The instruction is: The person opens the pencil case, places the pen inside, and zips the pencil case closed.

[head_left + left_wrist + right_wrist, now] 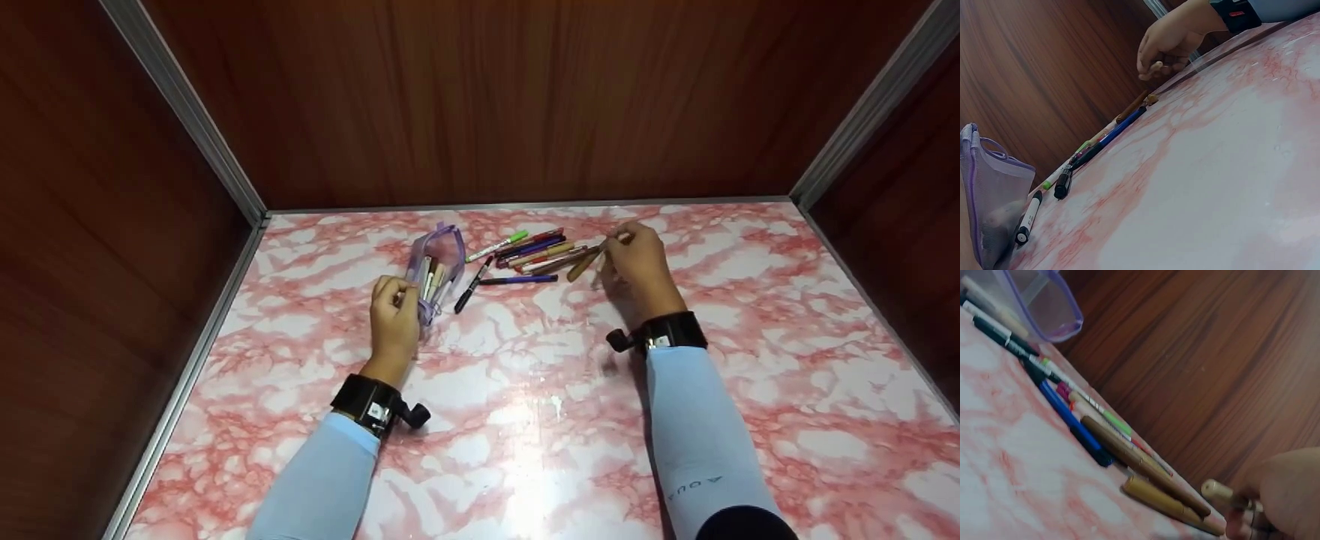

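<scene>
A see-through purple zip pencil pouch (1002, 202) lies on the table with its mouth spread and several pens inside. My left hand (395, 311) grips the near left edge of the pouch, its fingers curled. Over the right end of the loose pens, my right hand (637, 259) pinches a beige-tipped pen (1217, 489), raised off the table. Below that hand lie a tan pen (1162, 502) and a brown pen (1129, 455). A blue pen (525, 280) and a black-and-white marker (473, 285) rest between the pouch and the right hand.
A green-capped marker (499, 246) and several other pens lie in a loose pile near the back edge. The red-and-white marbled table (525, 390) meets wood-grain panels (480, 105) at the back and both sides, with metal framing (195, 112) along the corners.
</scene>
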{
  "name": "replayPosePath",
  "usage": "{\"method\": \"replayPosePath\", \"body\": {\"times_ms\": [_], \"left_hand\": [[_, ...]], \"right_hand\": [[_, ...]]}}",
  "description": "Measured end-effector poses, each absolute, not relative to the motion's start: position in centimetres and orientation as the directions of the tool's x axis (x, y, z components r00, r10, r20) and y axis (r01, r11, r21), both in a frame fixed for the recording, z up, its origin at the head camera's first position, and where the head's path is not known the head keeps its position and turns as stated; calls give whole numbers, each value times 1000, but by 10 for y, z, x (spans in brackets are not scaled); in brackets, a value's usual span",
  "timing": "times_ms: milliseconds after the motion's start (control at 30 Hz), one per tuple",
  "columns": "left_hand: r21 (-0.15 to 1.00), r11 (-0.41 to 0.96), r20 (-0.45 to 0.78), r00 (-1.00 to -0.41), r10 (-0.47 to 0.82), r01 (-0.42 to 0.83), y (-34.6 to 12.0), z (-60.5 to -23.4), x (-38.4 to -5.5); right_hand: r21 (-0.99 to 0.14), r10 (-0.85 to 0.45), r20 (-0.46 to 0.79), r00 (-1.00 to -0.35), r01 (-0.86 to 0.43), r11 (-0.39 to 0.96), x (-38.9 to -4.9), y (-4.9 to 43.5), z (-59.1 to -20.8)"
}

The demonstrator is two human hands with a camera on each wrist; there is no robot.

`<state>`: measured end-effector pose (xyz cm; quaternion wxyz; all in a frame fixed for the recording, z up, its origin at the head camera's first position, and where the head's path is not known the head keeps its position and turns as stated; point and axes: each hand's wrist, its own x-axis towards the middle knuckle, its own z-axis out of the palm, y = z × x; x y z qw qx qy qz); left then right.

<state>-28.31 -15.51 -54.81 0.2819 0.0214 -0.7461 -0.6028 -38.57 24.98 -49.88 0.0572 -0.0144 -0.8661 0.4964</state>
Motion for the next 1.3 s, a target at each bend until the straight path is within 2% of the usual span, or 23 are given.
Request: {"method": "replayPosePath", "body": {"times_ms": [233,533,867,1133,1233,1300], "left_hand": [[924,265,363,-853,-376,277,-156,-545,-281],[933,251,339,-865,-371,258,-158,-545,-280],[908,298,392,-846,-361,294,-160,-548,-281],[913,280,384,-859,-338,298,-157,-547,-279],[908,284,393,-857,-332,307,-156,-547,-280],[907,283,397,-856,-330,312,-155,-548,-281]], "right_hand": [[-912,80,199,-977,-155,380,-390,229,-486],[-947,65,235,-970,-213,238,-384,192,-476],[-946,14,294,-956,-289,145,-370,127,-471],[-944,-43,285,-958,-288,162,-358,83,-477],[-925,-74,297,-952,-306,227,-354,72,-479],[-893,-89,309,-947,-321,316,-352,67,-480]]}}
